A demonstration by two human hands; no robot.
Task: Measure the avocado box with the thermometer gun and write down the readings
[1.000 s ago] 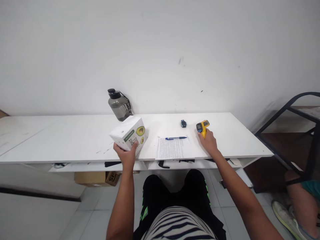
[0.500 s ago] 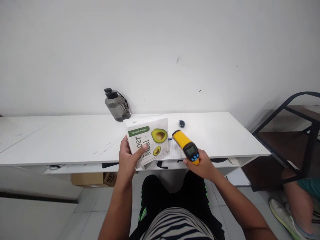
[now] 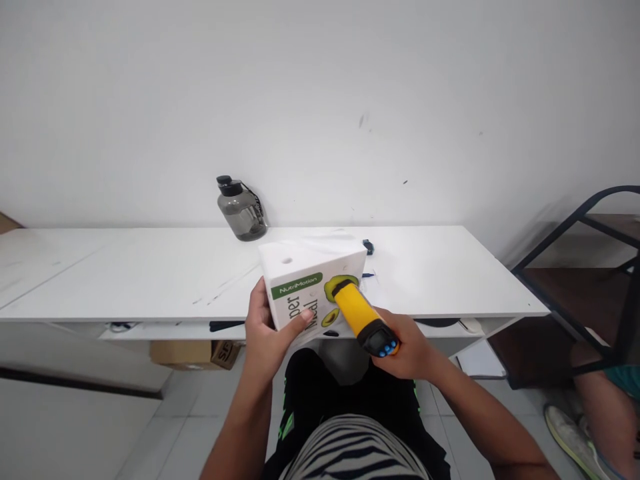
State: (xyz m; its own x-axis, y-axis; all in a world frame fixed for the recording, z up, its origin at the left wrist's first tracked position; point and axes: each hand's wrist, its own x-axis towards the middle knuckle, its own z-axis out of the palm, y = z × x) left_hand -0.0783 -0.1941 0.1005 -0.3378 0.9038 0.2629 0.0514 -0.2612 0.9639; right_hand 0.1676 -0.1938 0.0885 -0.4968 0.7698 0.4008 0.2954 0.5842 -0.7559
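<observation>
My left hand (image 3: 270,333) grips the left side of a white box (image 3: 295,307) with a green "NutriMotion" band and avocado pictures, its thumb across the printed front. The box is held tilted above the front of the table, its top face showing. In my right hand (image 3: 413,343) is a yellow and black infrared thermometer (image 3: 360,313). Its front end is over the avocado picture; whether it touches the box I cannot tell. Behind the box lie a blue pen (image 3: 368,275) and a small dark watch (image 3: 369,247), both partly hidden.
A grey translucent bottle (image 3: 243,210) stands at the back of the white table (image 3: 150,273), near the wall. Below is an open shelf, with a cardboard box (image 3: 185,355) on the floor. On the right are a black-framed rack (image 3: 575,230) and another person's leg (image 3: 603,407).
The box has turned to show more of its top and moved right. The thermometer has tilted and come in front of the box. The paper with writing is now hidden.
</observation>
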